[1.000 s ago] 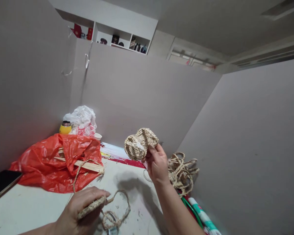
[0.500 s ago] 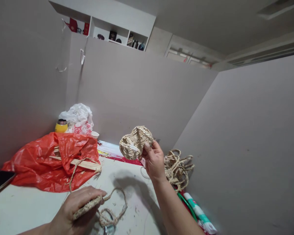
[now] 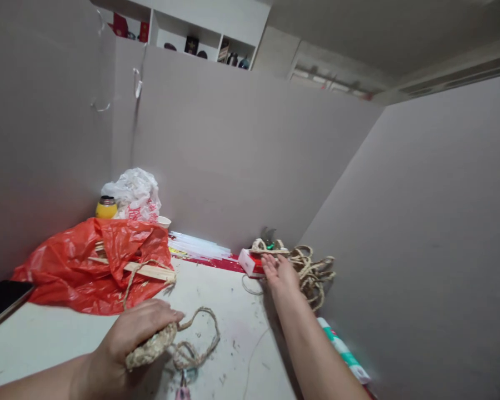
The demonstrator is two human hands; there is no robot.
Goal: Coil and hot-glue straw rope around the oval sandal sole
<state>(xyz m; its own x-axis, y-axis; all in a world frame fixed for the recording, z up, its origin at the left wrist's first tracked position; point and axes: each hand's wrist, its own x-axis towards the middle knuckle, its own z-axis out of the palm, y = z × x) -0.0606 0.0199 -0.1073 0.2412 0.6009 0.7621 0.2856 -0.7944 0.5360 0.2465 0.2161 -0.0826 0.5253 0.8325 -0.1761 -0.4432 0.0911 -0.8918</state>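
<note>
My left hand [image 3: 135, 333] is closed around a braided straw piece [image 3: 152, 347], its edge turned toward me. A thin straw rope [image 3: 208, 316] runs from near its fingertips and loops on the white table. My right hand [image 3: 282, 273] reaches to the back right, fingers stretched out and holding nothing that I can see. Just beyond its fingertips, a woven straw piece [image 3: 270, 251] rests on a red and white box [image 3: 250, 262]. Beside that hand lies a tangled coil of straw rope [image 3: 314, 272].
A red plastic bag [image 3: 75, 266] with flat wooden strips [image 3: 150, 270] covers the left side, near a dark phone [image 3: 4, 303]. Behind are a yellow jar [image 3: 106, 208], a white plastic bag [image 3: 135, 191] and translucent sticks [image 3: 200, 246]. A green-white roll [image 3: 344, 350] lies right; grey panels enclose the table.
My right hand has moved down and away, and let go of the woven straw piece, which now lies on the box. My left hand keeps its hold, nearly in place.
</note>
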